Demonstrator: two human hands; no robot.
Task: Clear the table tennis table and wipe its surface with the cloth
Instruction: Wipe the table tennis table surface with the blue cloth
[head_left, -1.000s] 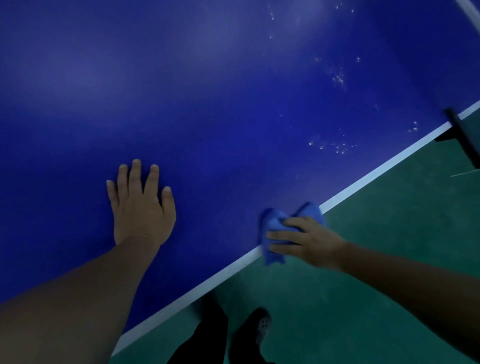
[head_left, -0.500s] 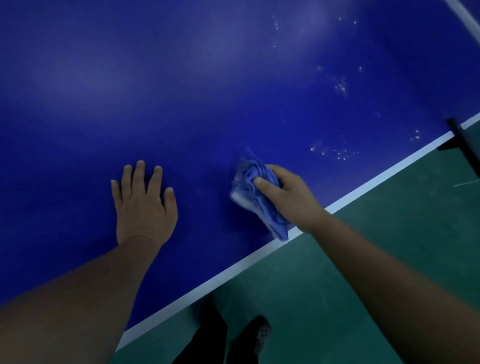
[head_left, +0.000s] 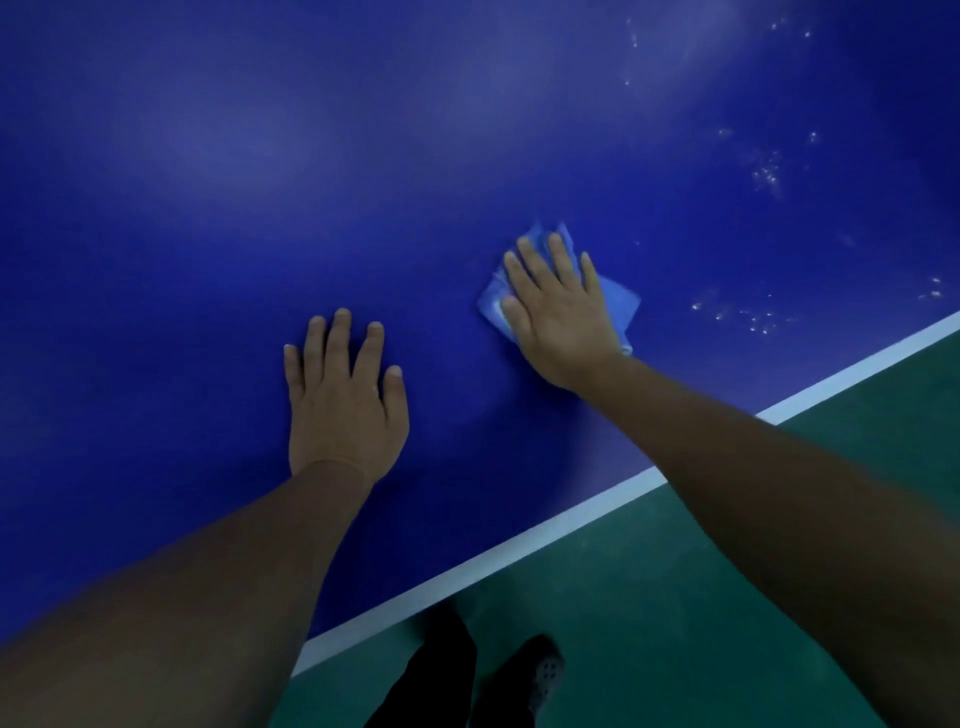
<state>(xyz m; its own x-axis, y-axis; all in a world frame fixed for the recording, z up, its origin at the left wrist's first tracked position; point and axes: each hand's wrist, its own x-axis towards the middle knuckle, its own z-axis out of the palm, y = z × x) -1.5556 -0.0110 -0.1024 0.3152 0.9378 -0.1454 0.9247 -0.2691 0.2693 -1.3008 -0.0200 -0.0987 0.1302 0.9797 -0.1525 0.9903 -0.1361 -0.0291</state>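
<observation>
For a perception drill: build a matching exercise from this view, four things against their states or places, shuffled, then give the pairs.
Things:
1. left hand
2. right hand
3. cloth
4. white droplets

States:
A. pinned flat under a palm
B. scattered on the table, right of the cloth
C. flat on bare blue surface
D. fingers spread, pressing on fabric

Pairs: 1-C, 2-D, 3-A, 4-B

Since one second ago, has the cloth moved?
Yes. The cloth went from the white edge line inward onto the blue table, under the right hand.
</observation>
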